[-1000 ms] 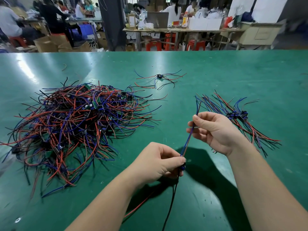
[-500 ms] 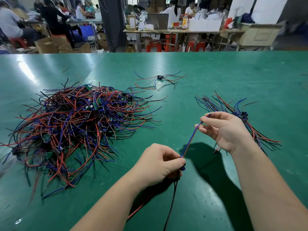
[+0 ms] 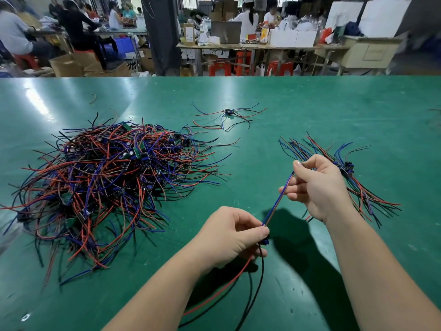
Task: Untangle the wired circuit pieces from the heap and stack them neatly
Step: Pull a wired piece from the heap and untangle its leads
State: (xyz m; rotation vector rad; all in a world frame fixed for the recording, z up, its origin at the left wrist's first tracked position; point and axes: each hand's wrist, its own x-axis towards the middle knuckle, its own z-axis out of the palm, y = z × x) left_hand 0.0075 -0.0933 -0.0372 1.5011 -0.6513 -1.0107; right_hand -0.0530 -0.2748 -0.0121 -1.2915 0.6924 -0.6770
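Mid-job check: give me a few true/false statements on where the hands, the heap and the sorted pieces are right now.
1. The left hand and the right hand hold one wired piece between them. True.
2. The right hand's grip is on a black wire. False: it pinches the blue and red wires that stretch up from the left hand.
3. The sorted stack lies left of both hands. False: it lies on the right, partly behind the right hand; the tangled heap is on the left.
4. A lone piece lies apart on the green table, beyond the heap. True.
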